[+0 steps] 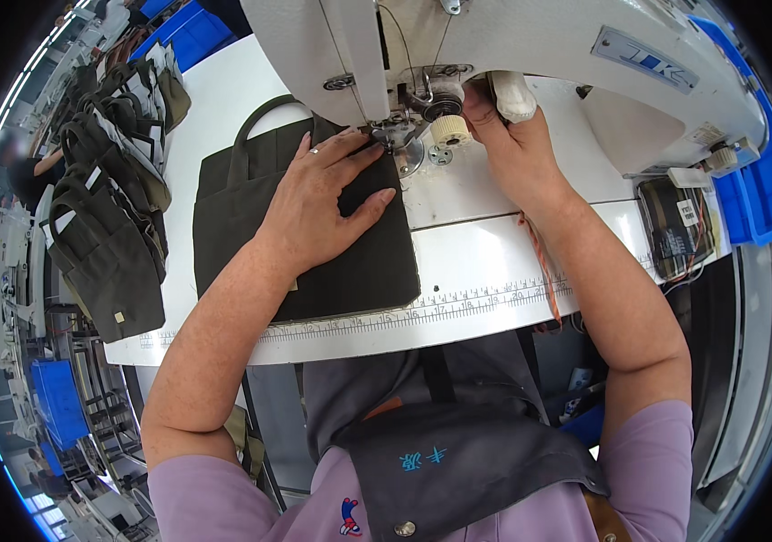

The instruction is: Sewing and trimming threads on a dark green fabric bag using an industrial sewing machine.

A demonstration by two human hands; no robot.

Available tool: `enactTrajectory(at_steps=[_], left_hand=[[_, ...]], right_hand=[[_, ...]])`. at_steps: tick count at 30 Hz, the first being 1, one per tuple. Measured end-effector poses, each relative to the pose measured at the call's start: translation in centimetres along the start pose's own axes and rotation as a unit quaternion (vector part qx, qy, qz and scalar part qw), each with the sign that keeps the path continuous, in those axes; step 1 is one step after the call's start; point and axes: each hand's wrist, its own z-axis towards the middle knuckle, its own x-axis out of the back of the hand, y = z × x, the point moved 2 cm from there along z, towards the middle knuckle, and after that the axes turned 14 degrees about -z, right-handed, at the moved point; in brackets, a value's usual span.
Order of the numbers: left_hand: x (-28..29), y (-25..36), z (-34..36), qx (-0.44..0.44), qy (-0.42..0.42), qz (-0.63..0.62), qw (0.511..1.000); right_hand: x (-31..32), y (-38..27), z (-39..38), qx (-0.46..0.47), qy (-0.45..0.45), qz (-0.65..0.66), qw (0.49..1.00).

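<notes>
A dark olive fabric bag [241, 217] with a loop handle lies flat on the sewing machine table, its right edge by the presser foot [391, 135]. My left hand [325, 194] rests on it with fingers spread, the fingertips close to the presser foot. My right hand [517, 149] reaches up behind the sewing machine's head [512, 36], beside a cream knurled knob [449, 131] and a white rounded part [514, 97]. Its fingertips are mostly hidden there, so whether they grip anything cannot be seen.
A printed ruler strip [458, 310] runs along the table's front edge. Several similar dark bags [111, 244] hang or lie stacked at the left. An orange-and-white cord [544, 271] hangs near my right forearm. Blue bins [756, 199] stand at the right, with a dark control box [670, 226] beside them.
</notes>
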Motion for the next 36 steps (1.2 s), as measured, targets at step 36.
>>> enactTrajectory(at_steps=[36], left_hand=[[0.1, -0.4, 0.2, 0.02, -0.003, 0.003, 1.0]], right_hand=[[0.3, -0.5, -0.9, 0.093, -0.096, -0.291, 0.947]])
